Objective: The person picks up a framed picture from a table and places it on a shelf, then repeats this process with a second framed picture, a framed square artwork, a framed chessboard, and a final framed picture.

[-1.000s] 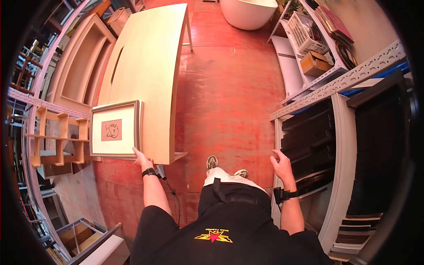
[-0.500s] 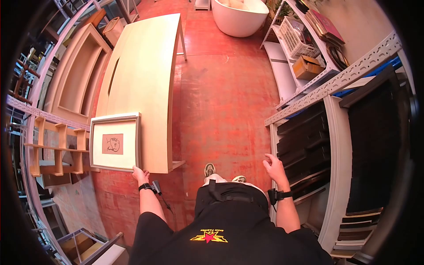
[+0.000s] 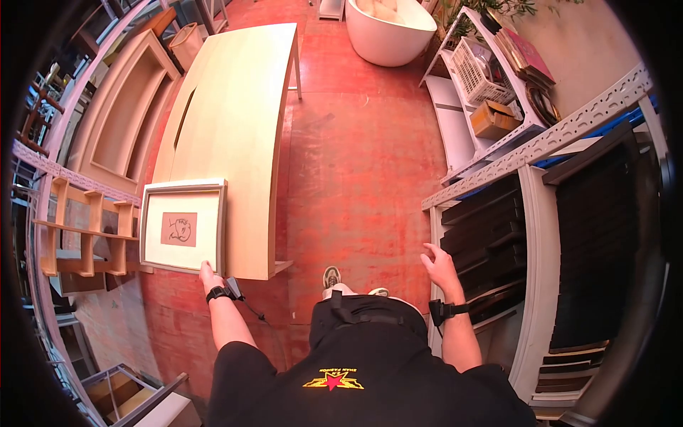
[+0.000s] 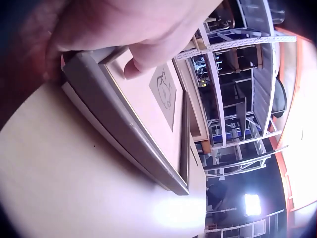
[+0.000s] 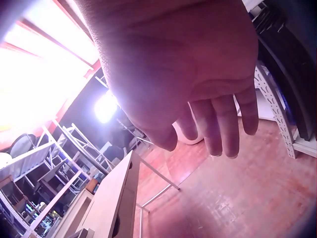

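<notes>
Left hand (image 3: 208, 275) pinches framed drawing (image 3: 182, 228), flat, face-up; right hand (image 3: 438, 266) spread, empty.

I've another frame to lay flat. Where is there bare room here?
The wooden table is bare from the framed picture to its far end near the bathtub. The red floor beside it is open. The rack on the right is packed with dark panels.

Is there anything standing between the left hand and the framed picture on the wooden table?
Nothing visible does. The left hand grips the near edge of the framed picture, which rests on the table. The right hand is open and apart from it, near the shelves.
</notes>
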